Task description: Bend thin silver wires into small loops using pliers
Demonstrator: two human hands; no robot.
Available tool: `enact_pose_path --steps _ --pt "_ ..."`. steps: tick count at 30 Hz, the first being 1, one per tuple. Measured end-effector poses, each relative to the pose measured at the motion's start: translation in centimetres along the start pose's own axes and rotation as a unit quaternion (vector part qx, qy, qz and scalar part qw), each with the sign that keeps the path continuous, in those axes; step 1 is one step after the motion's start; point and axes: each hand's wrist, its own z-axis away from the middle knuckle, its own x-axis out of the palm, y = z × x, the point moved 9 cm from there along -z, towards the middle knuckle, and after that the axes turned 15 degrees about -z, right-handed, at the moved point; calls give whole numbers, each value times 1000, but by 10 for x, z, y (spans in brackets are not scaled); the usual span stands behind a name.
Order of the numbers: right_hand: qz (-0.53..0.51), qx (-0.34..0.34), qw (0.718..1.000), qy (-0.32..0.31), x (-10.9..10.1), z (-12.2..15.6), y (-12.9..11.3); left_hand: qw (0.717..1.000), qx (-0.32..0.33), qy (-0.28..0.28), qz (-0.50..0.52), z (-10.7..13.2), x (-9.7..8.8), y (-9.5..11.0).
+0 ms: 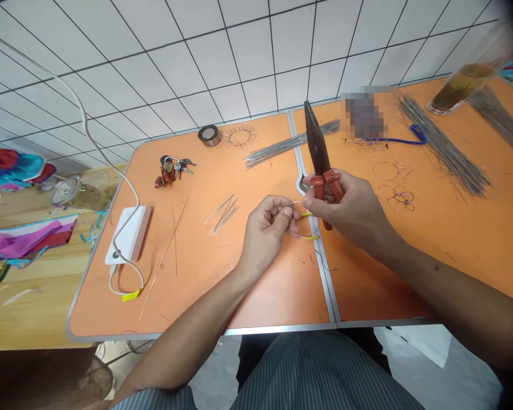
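My right hand (359, 210) is closed around long-nose pliers (317, 145) with red grips and dark jaws pointing up. Its thumb and fingertip also touch the end of a thin wire (297, 203). Closed in a pinch, my left hand (269, 225) holds this wire near the table's middle seam. Two short yellow pieces (311, 237) show just right of the left fingers, seemingly joined to the bent wire; the fingers hide part of it. Left of my hands lie several short straight wires (225, 219).
A wire bundle (282, 149) lies behind my hands, with a tape roll (209, 135), a wire ring (239, 136) and keys (175, 169) leftward. A white power bank (129, 234) with a cable is at left. At right are wire loops (399, 196), another bundle (444, 145) and a glass (461, 85).
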Motion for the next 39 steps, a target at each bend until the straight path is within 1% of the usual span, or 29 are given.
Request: enact_pose_path --steps 6,12,17,21,24,34,39 --pt "-7 -8 1000 0 -1 0 0 1000 10 5 -15 1 -1 2" --pt "-13 -2 1000 -3 2 0 2 1000 3 19 6 1 -3 1" --pt "10 0 1000 -5 5 1 2 999 -28 11 43 1 -3 -7" --pt "-10 -8 1000 -4 3 -1 4 994 -58 6 95 0 0 -10" --pt "-23 -12 1000 -5 1 -3 6 991 -72 10 116 -1 0 -11" --pt "-21 -10 1000 -7 2 -2 7 993 -65 19 95 0 -2 -13" --pt "-17 -11 1000 -7 4 0 3 995 -58 13 74 0 -1 -11"
